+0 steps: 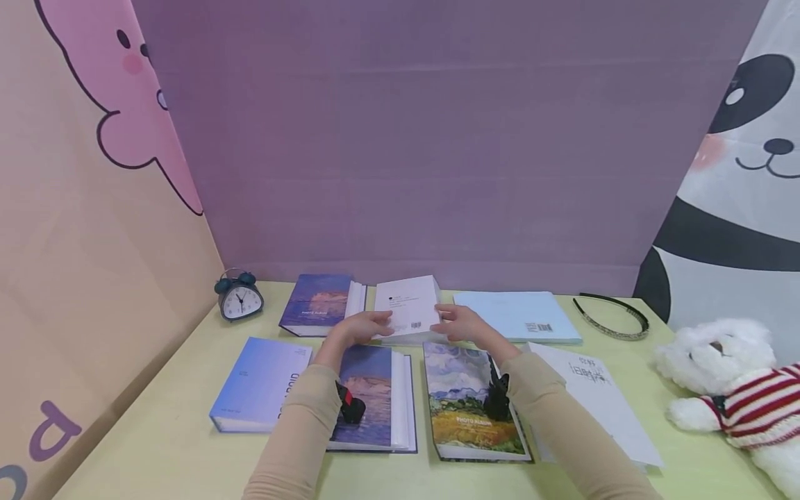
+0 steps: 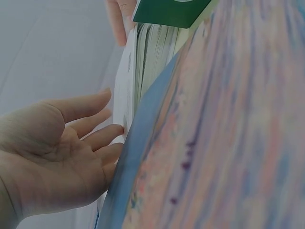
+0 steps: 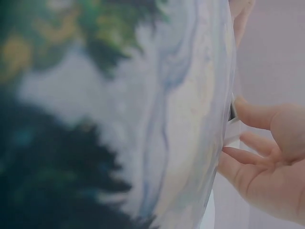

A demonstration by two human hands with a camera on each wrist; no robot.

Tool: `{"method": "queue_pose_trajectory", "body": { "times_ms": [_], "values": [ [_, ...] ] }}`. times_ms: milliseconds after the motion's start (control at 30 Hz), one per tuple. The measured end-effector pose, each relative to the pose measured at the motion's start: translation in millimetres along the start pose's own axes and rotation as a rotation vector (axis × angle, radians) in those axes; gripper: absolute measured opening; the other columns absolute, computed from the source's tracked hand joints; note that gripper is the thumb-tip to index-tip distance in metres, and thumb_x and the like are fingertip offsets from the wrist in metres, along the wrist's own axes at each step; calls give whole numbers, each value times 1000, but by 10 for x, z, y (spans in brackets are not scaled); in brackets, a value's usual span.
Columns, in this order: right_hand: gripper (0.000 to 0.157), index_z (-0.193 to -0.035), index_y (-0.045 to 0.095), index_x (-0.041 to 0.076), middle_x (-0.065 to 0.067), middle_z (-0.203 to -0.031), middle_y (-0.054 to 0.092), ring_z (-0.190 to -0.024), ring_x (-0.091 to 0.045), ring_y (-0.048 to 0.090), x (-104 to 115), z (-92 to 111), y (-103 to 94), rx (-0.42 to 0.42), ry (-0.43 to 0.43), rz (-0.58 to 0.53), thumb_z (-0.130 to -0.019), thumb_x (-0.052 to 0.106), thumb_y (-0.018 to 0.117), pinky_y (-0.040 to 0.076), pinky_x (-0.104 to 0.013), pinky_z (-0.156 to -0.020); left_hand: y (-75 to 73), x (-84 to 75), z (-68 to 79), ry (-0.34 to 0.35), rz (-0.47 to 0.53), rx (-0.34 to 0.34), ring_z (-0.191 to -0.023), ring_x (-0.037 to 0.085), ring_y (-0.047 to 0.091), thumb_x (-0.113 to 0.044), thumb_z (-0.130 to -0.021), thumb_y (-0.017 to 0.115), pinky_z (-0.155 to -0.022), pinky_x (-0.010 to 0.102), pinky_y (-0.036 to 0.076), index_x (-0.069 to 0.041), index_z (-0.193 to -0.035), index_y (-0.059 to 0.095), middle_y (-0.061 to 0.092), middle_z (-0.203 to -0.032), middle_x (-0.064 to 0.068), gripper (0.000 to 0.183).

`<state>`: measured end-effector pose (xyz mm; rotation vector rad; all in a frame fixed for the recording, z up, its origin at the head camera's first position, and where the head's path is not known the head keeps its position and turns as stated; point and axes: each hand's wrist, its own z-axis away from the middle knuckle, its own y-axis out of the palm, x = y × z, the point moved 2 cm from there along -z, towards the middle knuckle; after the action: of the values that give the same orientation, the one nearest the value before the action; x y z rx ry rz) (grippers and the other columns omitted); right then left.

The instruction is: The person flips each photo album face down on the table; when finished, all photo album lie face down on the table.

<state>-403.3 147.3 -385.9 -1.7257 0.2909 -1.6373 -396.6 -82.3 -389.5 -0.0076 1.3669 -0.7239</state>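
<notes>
A thick white book with a barcode lies in the middle of the back row. My left hand is at its left edge with relaxed, spread fingers. At the right edge is my right hand, its thumb and fingers apart beside the book. In the left wrist view the left hand has its palm showing and its fingertips close to the book's white side; whether they touch is unclear. The right wrist view has the right hand partly behind a blurred painted cover.
Photo albums surround the hands: a sunset one, another under the left forearm, a landscape one, and a blue one. A pale blue book, white book, alarm clock, headband and teddy bear stand around.
</notes>
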Motion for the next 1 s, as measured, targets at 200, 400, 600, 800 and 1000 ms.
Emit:
{"method": "queue_pose_trajectory", "body": {
  "times_ms": [200,400,600,800,1000],
  "values": [
    [62,-145,30,0,-27,-146,33,-132,-40,38,-6,-20,29,-22,-4,30,-94,20,58,48,-46,-95,22,-2,6,4,-23,-1,-140,32,26,-18,-96,54,-113,48,26,-13,-147,34,29,-153,11,55],
    [60,-146,28,0,-28,-146,32,-131,-40,38,-9,-27,29,-14,-5,45,-95,19,55,48,-46,-94,39,11,-34,16,-25,-21,-140,33,27,-19,-96,52,-112,48,27,-12,-146,35,30,-152,12,53],
    [59,-144,32,-1,-27,-145,35,-128,-41,41,59,-4,-12,-30,-13,79,-95,19,56,47,-47,-96,19,2,-67,62,-29,-70,-140,33,27,-23,-98,50,-112,48,28,-10,-145,37,31,-151,15,50],
    [49,-138,42,-2,-26,-141,41,-126,-41,43,124,-15,-44,-97,-60,143,-95,17,54,43,-50,-98,-25,-66,-17,77,-77,-157,-133,32,38,-27,-98,50,-106,47,36,-7,-142,41,40,-146,16,49],
    [49,-138,43,1,-22,-139,46,-123,-38,48,248,-44,-40,-199,-139,88,-94,16,56,46,-47,-96,-104,-92,64,102,-24,-192,-118,34,54,-27,-98,48,-101,48,41,-5,-142,40,44,-142,19,49]
  ]
}}
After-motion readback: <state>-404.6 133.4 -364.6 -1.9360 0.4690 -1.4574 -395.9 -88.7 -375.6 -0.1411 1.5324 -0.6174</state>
